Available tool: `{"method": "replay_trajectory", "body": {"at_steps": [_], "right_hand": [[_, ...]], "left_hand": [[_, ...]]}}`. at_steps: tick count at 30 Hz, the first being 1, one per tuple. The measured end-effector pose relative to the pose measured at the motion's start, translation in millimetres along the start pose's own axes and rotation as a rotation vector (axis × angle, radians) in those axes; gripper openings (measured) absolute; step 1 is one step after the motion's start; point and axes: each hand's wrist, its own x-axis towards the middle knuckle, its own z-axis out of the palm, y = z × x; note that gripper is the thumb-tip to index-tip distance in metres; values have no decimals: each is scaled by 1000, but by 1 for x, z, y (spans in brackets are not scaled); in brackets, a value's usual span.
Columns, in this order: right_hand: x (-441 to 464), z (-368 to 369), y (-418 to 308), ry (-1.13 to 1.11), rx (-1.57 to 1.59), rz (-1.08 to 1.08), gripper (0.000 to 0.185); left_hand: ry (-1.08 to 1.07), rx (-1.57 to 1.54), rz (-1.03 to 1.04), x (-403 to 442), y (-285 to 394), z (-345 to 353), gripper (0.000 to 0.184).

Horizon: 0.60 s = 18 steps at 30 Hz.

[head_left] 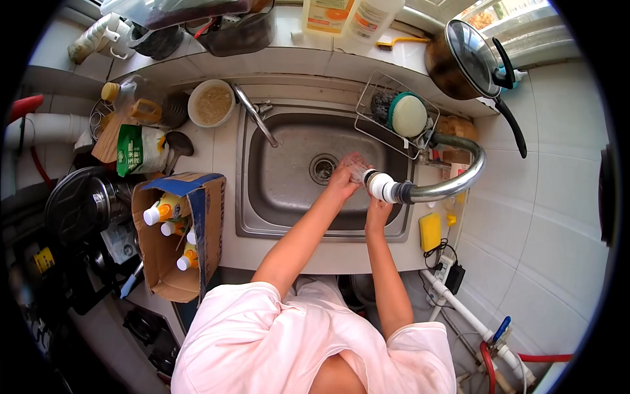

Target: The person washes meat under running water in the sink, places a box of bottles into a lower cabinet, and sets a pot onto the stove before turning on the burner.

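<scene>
My left hand [344, 176] is over the sink [289, 164], near the drain [323, 168], with water splashing on its fingers. The water comes from the white nozzle [386, 188] of a curved metal faucet [462, 180] reaching in from the right. My right hand [378, 211] is just below that nozzle in the view, its fingertips hidden by it. Whether this hand grips the nozzle, I cannot tell. The splash blurs the left fingers, and no object shows clearly in either hand.
A second, thin faucet [257, 115] stands behind the sink. A wire rack [367, 111] holds a round scrubber [408, 115]. At left are a bowl [211, 103] and a cardboard box [213, 230] of bottles. A yellow sponge [430, 231] and a pot [459, 62] are at right.
</scene>
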Motion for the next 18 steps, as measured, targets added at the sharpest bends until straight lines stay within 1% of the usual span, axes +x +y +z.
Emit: {"method": "replay_trajectory", "body": {"at_steps": [2,4,5,7,8,10,11,13,14,16,17,18], "right_hand": [[-1,2,-11,-26,-37,-30,31],[-1,4,-19,-69,-102,-80,30],[-3,6,-22,-78,-84,-91,30],[-6,9,-27,-95,-49,-116,29],[-7,9,-25,-103,-64,-129,29],[-8,12,-26,-120,-93,-156,29],[-9,12,-26,-142,-96,-136,29],[-11,15,-42,-187,-100,-95,29],[-10,15,-42,-197,-159,-132,29],[-3,18,-40,-213,-278,-208,29],[0,21,-41,-205,-275,-237,28],[4,26,-43,-196,-272,-266,26]], "left_hand": [[-22,38,14,4,2,-8,20],[46,24,-37,18,0,-19,21],[80,17,-64,24,-2,-23,21],[121,-37,-47,23,-5,-19,8],[141,-65,-38,22,-6,-18,7],[119,20,-15,24,-8,-22,13],[108,62,-3,25,-9,-24,17],[126,93,84,28,-11,-25,20],[135,109,127,29,-12,-25,22],[156,175,88,3,0,-1,23],[166,208,68,-8,6,7,24],[35,184,47,-8,7,4,23]]}}
